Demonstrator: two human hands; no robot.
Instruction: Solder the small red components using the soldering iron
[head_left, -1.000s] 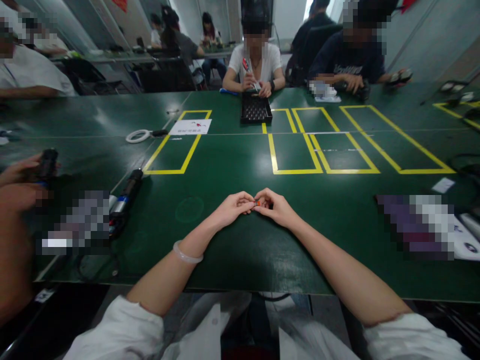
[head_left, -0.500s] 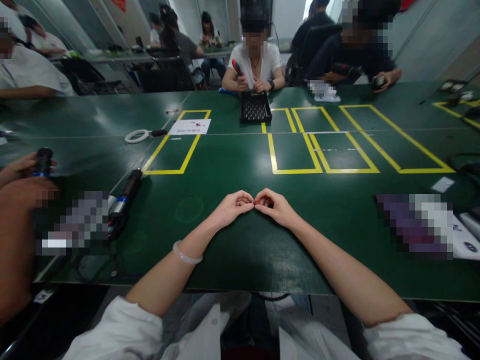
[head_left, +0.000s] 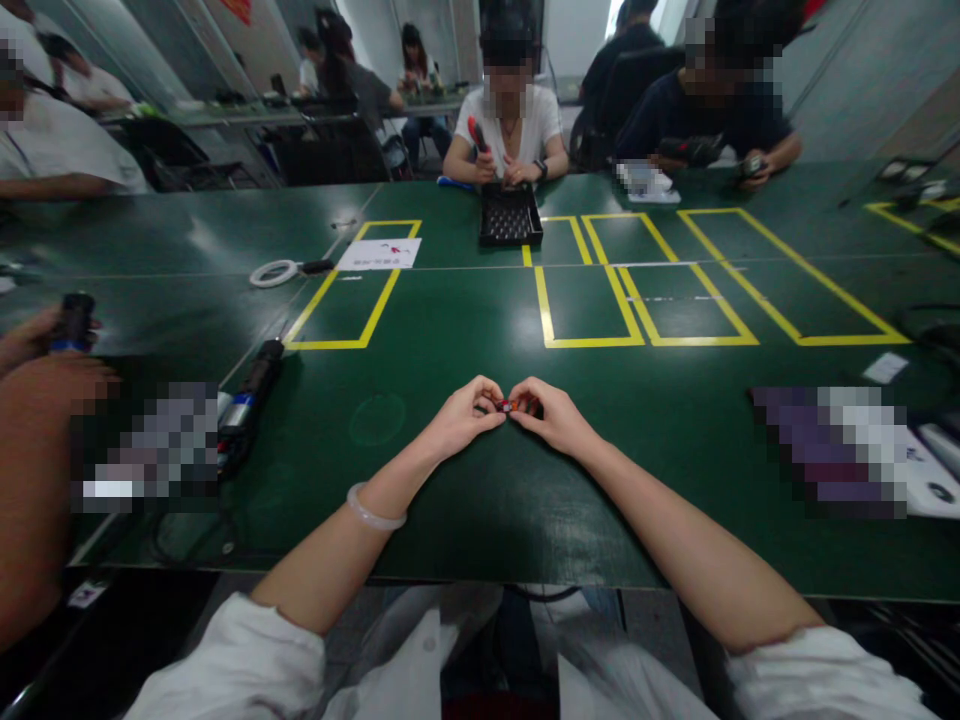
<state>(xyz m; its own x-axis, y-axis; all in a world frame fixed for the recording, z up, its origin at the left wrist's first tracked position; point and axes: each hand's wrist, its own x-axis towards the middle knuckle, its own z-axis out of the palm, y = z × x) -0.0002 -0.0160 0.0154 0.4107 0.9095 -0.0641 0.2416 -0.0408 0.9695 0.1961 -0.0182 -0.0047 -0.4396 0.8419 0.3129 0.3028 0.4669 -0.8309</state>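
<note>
Just above the green table (head_left: pixel 465 520), my left hand (head_left: pixel 466 414) and my right hand (head_left: pixel 549 412) meet with their fingertips nearly touching. Between them is a small red-orange and dark piece (head_left: pixel 508 407), pinched from both sides by thumbs and fingers. Its ends are hidden inside my curled fingers, and it is too small to tell what kind of part it is.
Yellow tape outlines (head_left: pixel 592 343) mark the table ahead. A white sheet (head_left: pixel 381 254) with a red mark lies left of centre, beside a white ring (head_left: pixel 274 273). A black-and-blue tool (head_left: pixel 251 395) rests at left near a co-worker's hand (head_left: pixel 60 380). Across sits a black tray (head_left: pixel 510 235).
My fingers have shifted slightly around the small piece, and more of its middle shows between my fingertips. The co-worker's hands at left have moved a little.
</note>
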